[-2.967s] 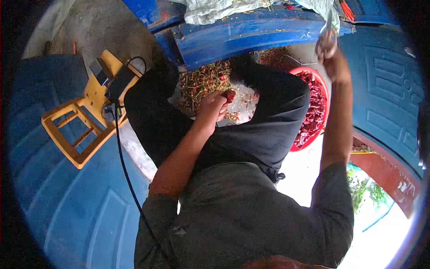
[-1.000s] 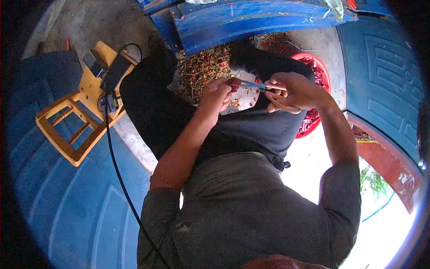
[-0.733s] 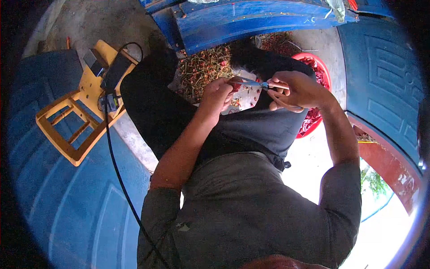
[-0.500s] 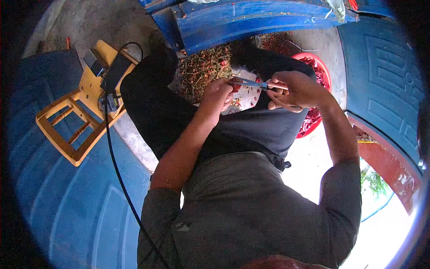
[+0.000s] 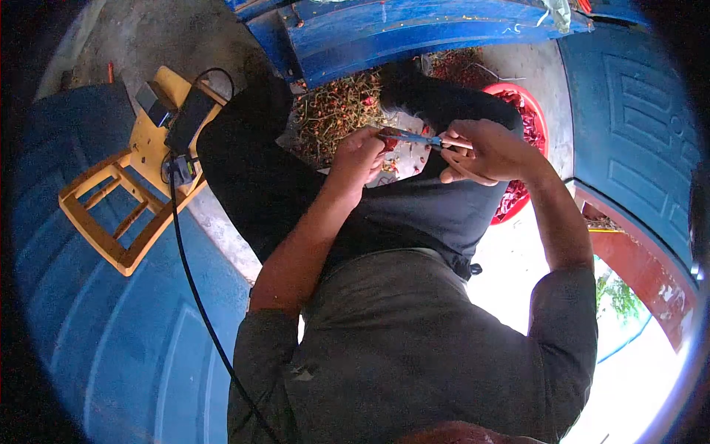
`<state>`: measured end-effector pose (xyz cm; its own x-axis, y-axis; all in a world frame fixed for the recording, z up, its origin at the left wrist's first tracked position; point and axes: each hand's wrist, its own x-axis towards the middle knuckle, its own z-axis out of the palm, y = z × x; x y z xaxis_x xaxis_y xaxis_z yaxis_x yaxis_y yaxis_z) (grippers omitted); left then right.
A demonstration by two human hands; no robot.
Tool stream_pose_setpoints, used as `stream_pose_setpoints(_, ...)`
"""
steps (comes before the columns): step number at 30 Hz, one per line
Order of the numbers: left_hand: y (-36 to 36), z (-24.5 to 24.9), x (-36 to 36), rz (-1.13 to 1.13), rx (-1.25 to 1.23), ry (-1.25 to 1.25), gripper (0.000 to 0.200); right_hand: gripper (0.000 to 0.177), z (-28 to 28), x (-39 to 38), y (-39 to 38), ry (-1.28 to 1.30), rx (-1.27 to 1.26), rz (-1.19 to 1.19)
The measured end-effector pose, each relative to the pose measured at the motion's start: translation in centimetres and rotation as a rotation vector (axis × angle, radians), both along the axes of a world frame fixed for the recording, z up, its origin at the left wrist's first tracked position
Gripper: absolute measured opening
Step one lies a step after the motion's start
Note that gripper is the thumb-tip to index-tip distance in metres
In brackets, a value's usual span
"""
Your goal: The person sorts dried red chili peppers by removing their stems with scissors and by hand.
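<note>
My right hand (image 5: 481, 152) is closed round the handles of a pair of scissors (image 5: 416, 138), whose blades point left. Pinched in my left hand (image 5: 356, 159) is a dark red chili pepper (image 5: 388, 143), and the blade tips touch or overlap it. Below both hands, between my legs, lies a heap of stems and red bits (image 5: 333, 115). Scattered red pieces rest on a pale surface (image 5: 405, 164) beside the heap.
A red basin (image 5: 546, 126) of dark red peppers stands beyond my right leg. At the left is a wooden chair (image 5: 140, 200) with black devices and a cable (image 5: 188, 266). A blue wooden piece (image 5: 414, 33) spans the top; a blue door (image 5: 643, 111) stands right.
The fingers of my right hand have shifted slightly on the scissors, and the blades look a little closer together. My left hand stays in nearly the same place.
</note>
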<state>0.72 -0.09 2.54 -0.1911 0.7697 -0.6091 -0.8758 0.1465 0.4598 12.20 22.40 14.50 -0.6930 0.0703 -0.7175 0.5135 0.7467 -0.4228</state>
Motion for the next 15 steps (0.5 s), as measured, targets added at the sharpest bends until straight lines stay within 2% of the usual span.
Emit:
stream_pose_setpoints(5,0.0,0.3,-0.1,-0.036,0.008,0.036,0.016,0.029,0.3,0.2,-0.6,0.109,-0.026,-0.044)
stream_pose_setpoints(7,0.1,0.4,-0.2,-0.037,0.001,0.033,0.016,0.027,0.4,0.0,-1.0,0.136,0.049,0.024)
stream_pose_setpoints(11,-0.1,0.2,0.0,-0.039,-0.019,0.05,0.015,0.03,-0.3,0.2,-1.0,0.098,0.039,0.045)
stream_pose_setpoints(14,-0.1,0.0,0.2,-0.043,-0.043,0.033,0.014,0.034,-1.2,0.9,-1.0,0.161,0.059,0.021)
stream_pose_setpoints(15,-0.1,0.0,0.2,-0.045,-0.043,0.032,0.014,0.033,-1.0,0.5,-1.0,0.072,0.069,0.04)
